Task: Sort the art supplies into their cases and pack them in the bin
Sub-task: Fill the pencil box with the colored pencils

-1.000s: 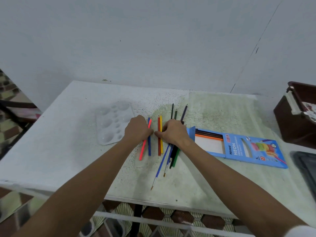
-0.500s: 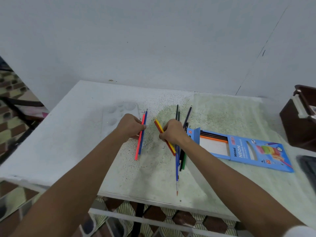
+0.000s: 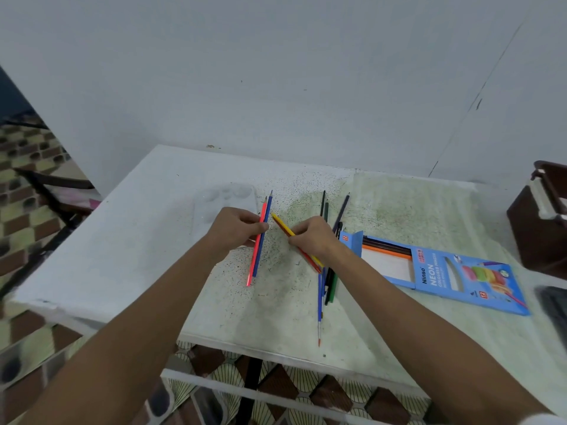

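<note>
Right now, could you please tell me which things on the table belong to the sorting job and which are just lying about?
Job:
- pink and blue pencils, held by left hand
- yellow and red pencils, held by right hand
- loose pencils and brushes
- pencil box
- palette
- bin

Lying about:
- dark item at right edge, unclear

— What has moved since a second ago?
— The left hand (image 3: 234, 230) has lifted the pink and blue pencils (image 3: 259, 240) off the desk (image 3: 129, 240); they lay flat beside the right hand (image 3: 313, 237) before.
— And the other pair?
— The red and yellow pencils (image 3: 296, 240) are up too, pinched and now slanting. The hands, once touching, have drawn apart.
</note>
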Demonstrator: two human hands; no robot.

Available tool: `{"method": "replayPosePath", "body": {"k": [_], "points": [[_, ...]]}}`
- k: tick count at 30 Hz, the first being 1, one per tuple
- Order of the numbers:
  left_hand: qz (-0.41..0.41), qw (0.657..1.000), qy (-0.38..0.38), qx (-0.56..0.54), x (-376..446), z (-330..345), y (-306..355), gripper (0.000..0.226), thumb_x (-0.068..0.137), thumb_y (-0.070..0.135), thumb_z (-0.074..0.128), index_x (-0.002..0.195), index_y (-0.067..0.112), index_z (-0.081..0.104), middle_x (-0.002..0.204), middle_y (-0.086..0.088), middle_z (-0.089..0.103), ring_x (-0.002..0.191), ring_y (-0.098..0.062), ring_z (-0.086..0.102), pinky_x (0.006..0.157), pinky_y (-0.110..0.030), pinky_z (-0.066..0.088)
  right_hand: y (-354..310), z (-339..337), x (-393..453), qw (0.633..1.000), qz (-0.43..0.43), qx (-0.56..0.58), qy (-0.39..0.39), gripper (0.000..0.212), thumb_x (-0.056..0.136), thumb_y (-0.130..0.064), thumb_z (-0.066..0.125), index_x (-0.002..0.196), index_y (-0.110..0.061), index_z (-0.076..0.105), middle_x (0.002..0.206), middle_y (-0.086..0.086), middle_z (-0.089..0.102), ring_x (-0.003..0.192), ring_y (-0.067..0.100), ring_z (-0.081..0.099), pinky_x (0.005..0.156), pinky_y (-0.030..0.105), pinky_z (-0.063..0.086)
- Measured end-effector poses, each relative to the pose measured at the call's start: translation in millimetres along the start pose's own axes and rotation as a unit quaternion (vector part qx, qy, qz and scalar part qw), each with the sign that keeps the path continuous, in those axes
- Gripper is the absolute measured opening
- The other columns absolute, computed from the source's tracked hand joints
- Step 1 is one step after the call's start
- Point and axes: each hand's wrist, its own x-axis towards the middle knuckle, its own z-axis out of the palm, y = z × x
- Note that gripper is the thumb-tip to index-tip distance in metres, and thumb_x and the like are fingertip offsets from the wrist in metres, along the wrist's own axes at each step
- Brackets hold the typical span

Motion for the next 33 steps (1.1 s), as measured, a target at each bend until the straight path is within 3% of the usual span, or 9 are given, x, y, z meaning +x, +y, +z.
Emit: {"method": "replayPosePath", "body": {"k": [4,9,13,17,20,22,25,29,33], "points": [[0.029,0.999,0.004,-0.035,-5.5,1.0,9.2,0.016,0.082,0.01,0.074,0.096,0.001,0.072,0.084,-0.015,0.072,0.07,-0.021,0.071,0.061,-0.024,0.058,-2.8,-21.5,-14.8,0.996,0.004,0.086,-0.019,0.011,0.087,-0.01,0.068,0.096,-0.007,0.073,0.078,0.005,0.063,0.067,0.015,0.055,0.06,0.024,0.046],[0.044,0.988,-0.014,-0.146,-5.8,23.8,44.6,0.025,0.084,0.004,0.071,0.105,-0.008,0.065,0.094,-0.021,0.071,0.081,-0.03,0.072,0.067,-0.03,0.06,11.7,-71.5,-34.5,0.987,-0.021,0.16,0.009,0.021,0.084,-0.012,0.072,0.104,-0.008,0.073,0.077,0.005,0.068,0.065,0.016,0.061,0.066,0.03,0.054],[0.039,0.973,-0.057,-0.22,-8.5,74.7,78.1,0.014,0.088,0.0,0.065,0.098,-0.009,0.063,0.084,-0.017,0.067,0.071,-0.025,0.069,0.068,-0.031,0.061,44.3,-127.3,-54.5,0.988,-0.032,0.128,0.084,0.016,0.082,-0.009,0.073,0.098,-0.011,0.074,0.074,0.001,0.068,0.056,0.001,0.059,0.063,0.02,0.048],[0.02,0.969,-0.066,-0.237,-12.2,139.7,91.3,0.013,0.088,0.0,0.066,0.094,-0.01,0.062,0.087,-0.023,0.066,0.075,-0.028,0.069,0.067,-0.031,0.061,86.5,-171.5,-75.5,0.99,0.004,0.041,0.131,0.014,0.082,-0.007,0.072,0.09,-0.017,0.072,0.072,-0.002,0.063,0.059,0.005,0.053,0.057,0.014,0.044],[-0.022,0.963,-0.042,-0.264,-17.8,181.0,90.9,0.009,0.088,-0.003,0.063,0.093,-0.008,0.058,0.089,-0.022,0.064,0.079,-0.029,0.067,0.073,-0.033,0.06,113.5,-188.5,-84.6,0.99,0.05,0.002,0.13,0.013,0.081,-0.009,0.074,0.093,-0.013,0.075,0.078,0.0,0.069,0.061,0.005,0.056,0.059,0.018,0.044],[-0.046,0.957,-0.019,-0.285,-22.2,198.6,88.5,0.009,0.089,-0.005,0.062,0.082,-0.003,0.056,0.087,-0.019,0.061,0.083,-0.031,0.066,0.075,-0.034,0.058,123.4,-194.3,-88.5,0.991,0.065,0.003,0.12,0.014,0.08,-0.013,0.076,0.094,-0.012,0.076,0.085,0.001,0.073,0.066,0.006,0.06,0.059,0.018,0.045],[-0.075,0.95,0.025,-0.302,-22.3,214.5,78.6,0.019,0.089,-0.006,0.06,0.074,0.001,0.053,0.081,-0.015,0.06,0.085,-0.033,0.064,0.067,-0.032,0.056,131.4,-196.5,-90.8,0.991,0.065,0.024,0.11,0.018,0.079,-0.016,0.078,0.096,-0.011,0.077,0.084,0.001,0.073,0.07,0.008,0.061,0.061,0.02,0.047],[-0.083,0.963,0.095,-0.237,-16.3,215.9,64.4,0.019,0.09,0.009,0.065,0.073,0.013,0.056,0.083,-0.01,0.064,0.088,-0.031,0.067,0.082,-0.046,0.057,135.8,-196.9,-90.2,0.992,0.082,0.035,0.093,0.021,0.082,-0.018,0.076,0.102,-0.012,0.075,0.087,0.001,0.072,0.074,0.01,0.063,0.065,0.023,0.051],[-0.064,0.972,0.142,-0.175,-15.2,207.6,56.8,0.015,0.087,0.02,0.069,0.077,0.017,0.06,0.084,-0.004,0.067,0.089,-0.023,0.067,0.086,-0.046,0.056,138.9,-198.7,-88.8,0.992,0.091,0.037,0.08,0.023,0.083,-0.02,0.075,0.104,-0.012,0.073,0.085,0.0,0.071,0.071,0.008,0.064,0.059,0.02,0.05]]}}
